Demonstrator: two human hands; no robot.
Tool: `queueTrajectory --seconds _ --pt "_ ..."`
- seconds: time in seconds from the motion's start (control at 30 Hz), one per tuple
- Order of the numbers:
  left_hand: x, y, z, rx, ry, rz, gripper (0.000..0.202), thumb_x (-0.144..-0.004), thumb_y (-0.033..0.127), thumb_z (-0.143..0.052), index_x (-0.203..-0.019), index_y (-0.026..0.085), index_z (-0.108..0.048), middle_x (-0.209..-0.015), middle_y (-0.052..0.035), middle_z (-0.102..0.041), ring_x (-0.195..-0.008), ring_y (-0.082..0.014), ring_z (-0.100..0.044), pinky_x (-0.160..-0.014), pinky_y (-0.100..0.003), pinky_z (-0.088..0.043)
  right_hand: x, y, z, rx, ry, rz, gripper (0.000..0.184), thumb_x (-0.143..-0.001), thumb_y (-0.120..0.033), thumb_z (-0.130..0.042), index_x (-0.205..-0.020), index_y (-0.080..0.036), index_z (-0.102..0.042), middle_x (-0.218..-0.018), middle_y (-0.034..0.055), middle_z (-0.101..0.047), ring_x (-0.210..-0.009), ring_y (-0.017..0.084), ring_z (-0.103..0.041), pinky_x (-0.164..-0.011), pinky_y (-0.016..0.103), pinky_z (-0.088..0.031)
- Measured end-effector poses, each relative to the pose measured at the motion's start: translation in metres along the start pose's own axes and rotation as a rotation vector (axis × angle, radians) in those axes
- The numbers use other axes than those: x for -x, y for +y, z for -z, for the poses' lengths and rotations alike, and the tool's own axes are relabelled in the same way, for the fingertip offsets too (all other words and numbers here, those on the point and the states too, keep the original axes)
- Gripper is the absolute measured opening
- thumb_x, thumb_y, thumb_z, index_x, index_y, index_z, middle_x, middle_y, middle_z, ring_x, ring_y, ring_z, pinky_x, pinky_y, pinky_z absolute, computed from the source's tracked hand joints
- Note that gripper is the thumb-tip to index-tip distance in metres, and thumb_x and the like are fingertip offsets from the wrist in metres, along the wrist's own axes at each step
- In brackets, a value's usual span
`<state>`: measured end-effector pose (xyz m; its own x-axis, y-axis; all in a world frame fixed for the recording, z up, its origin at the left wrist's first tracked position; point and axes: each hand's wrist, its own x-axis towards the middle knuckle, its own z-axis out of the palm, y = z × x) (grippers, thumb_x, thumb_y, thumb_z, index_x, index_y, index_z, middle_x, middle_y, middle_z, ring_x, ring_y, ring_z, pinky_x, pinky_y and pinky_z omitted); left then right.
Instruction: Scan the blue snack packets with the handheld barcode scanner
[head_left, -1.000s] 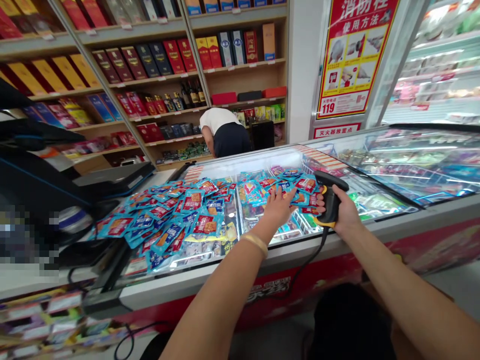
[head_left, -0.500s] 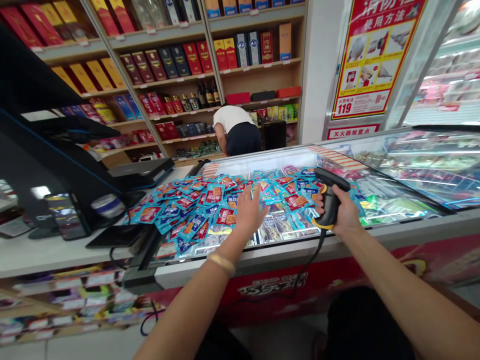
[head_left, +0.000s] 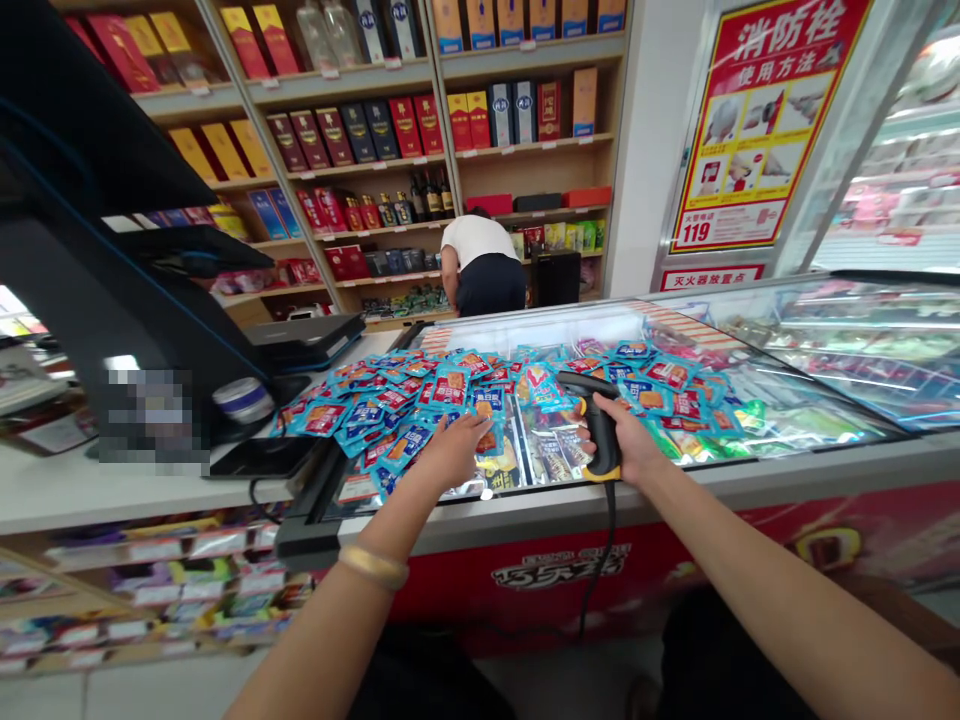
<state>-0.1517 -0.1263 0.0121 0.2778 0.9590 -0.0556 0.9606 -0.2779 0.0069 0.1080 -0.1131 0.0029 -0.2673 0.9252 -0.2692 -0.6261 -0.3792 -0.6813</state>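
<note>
My right hand is wrapped round a black and yellow barcode scanner, whose head points left over the glass. Its cable drops down the front of the freezer. My left hand is low over the near edge of a heap of small blue snack packets, fingers stretched out to the right and not closed. Its fingertips are at one packet; whether they touch it I cannot tell. More packets lie loose to the right of the scanner.
The packets lie on a glass-topped freezer. At left, a counter carries a dark monitor stand and a black pad. Behind the freezer a person in a white top bends towards shelves of boxes.
My left hand has moved left and down from the middle of the packets to their near edge. The scanner in my right hand has shifted left, and the view has turned slightly.
</note>
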Motion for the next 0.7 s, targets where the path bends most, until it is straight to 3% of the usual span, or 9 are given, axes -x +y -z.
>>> queueTrajectory --seconds 0.07,0.13,0.27,0.33,0.4,0.53,0.7 --pt "-0.003 -0.003 -0.002 0.025 0.097 -0.013 0.066 -0.074 -0.001 -0.046 -0.135 0.023 -0.053 -0.144 -0.0096 -0.052 -0.136 -0.0257 -0.044 -0.117 -0.052 -0.022 0.0 0.001 0.003 -0.005 -0.015 0.015 0.022 -0.091 -0.033 -0.051 -0.078 -0.016 -0.058 -0.066 0.0028 -0.058 -0.044 0.008 -0.046 -0.034 0.017 -0.038" --pt "-0.007 -0.003 -0.006 0.147 0.267 -0.026 0.051 -0.08 0.003 -0.044 -0.124 0.022 -0.062 -0.131 -0.0103 -0.063 -0.129 -0.0252 -0.052 -0.115 -0.048 -0.029 -0.001 0.003 0.005 -0.01 -0.037 0.039 0.021 -0.09 -0.033 -0.052 -0.078 -0.016 -0.058 -0.065 0.0025 -0.057 -0.045 0.009 -0.047 -0.035 0.017 -0.039" --pt "-0.018 0.012 -0.014 0.754 0.683 0.06 0.032 -0.089 0.026 -0.048 -0.115 0.02 -0.066 -0.107 -0.0079 -0.072 -0.1 -0.0222 -0.067 -0.094 -0.038 -0.052 -0.001 0.007 0.009 0.003 -0.108 0.065 0.02 -0.085 -0.036 -0.057 -0.078 -0.017 -0.058 -0.065 0.0022 -0.057 -0.046 0.009 -0.046 -0.036 0.017 -0.038" --pt "-0.025 0.021 -0.019 1.063 0.785 0.133 0.035 -0.087 0.035 -0.052 -0.113 0.016 -0.065 -0.094 -0.0057 -0.072 -0.081 -0.0188 -0.067 -0.079 -0.036 -0.058 0.0 0.007 0.011 0.008 -0.158 0.069 0.02 -0.084 -0.036 -0.059 -0.079 -0.017 -0.059 -0.065 0.0021 -0.057 -0.047 0.009 -0.045 -0.036 0.017 -0.038" --pt "-0.031 0.027 -0.025 1.19 0.799 0.187 0.036 -0.081 0.037 -0.059 -0.108 0.013 -0.066 -0.086 -0.0042 -0.071 -0.071 -0.0165 -0.065 -0.069 -0.032 -0.059 0.001 0.007 0.012 0.011 -0.202 0.063 0.02 -0.083 -0.036 -0.06 -0.081 -0.017 -0.059 -0.067 0.0025 -0.057 -0.048 0.009 -0.046 -0.037 0.017 -0.038" --pt "-0.039 0.028 -0.037 1.15 0.73 0.259 0.03 -0.074 0.033 -0.066 -0.096 0.013 -0.068 -0.081 -0.0044 -0.071 -0.061 -0.0154 -0.063 -0.059 -0.028 -0.055 0.005 0.005 0.013 0.063 -0.268 0.015 0.02 -0.081 -0.035 -0.063 -0.082 -0.015 -0.06 -0.068 0.0033 -0.057 -0.05 0.009 -0.047 -0.038 0.017 -0.039" --pt "-0.04 0.026 -0.043 1.001 0.683 0.29 0.024 -0.076 0.033 -0.065 -0.09 0.015 -0.07 -0.066 -0.0005 -0.067 -0.053 -0.0147 -0.061 -0.061 -0.028 -0.052 0.008 0.005 0.011 0.112 -0.329 -0.036 0.021 -0.082 -0.035 -0.062 -0.087 -0.015 -0.061 -0.069 0.0034 -0.057 -0.05 0.009 -0.047 -0.038 0.017 -0.039"
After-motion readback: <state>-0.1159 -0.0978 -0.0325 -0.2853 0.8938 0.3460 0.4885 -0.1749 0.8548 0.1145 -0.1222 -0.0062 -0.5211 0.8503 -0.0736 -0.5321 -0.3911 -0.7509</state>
